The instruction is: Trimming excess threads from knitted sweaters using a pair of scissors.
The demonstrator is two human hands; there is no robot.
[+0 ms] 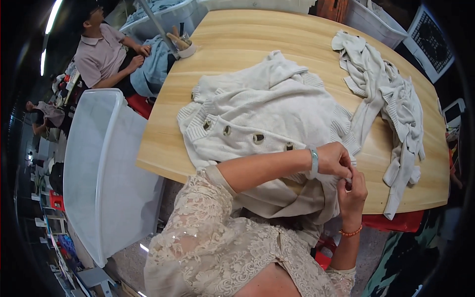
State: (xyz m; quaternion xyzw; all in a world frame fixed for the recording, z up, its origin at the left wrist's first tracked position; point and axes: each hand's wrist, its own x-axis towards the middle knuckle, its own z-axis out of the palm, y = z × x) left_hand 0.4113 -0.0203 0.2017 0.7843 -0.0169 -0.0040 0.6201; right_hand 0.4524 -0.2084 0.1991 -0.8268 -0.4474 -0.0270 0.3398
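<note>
A cream knitted cardigan [277, 109] with large dark buttons lies bunched on the wooden table [237, 29], part of it hanging over the near edge toward my lap. My left hand [335, 159], with a pale bangle at the wrist, reaches across to the cardigan's right side. Just below it is my right hand [352, 194], wearing an orange bead bracelet. The fingertips of both hands are pinched together close to each other at the edge of the knit. What exactly sits between the fingers is too small and partly hidden.
Another cream knitted garment [383, 86] lies crumpled along the table's right side. A large white plastic bin [101, 148] stands left of the table. At the far left corner is a small cup of tools [185, 48]. A seated person [106, 54] handles blue fabric beyond the bin.
</note>
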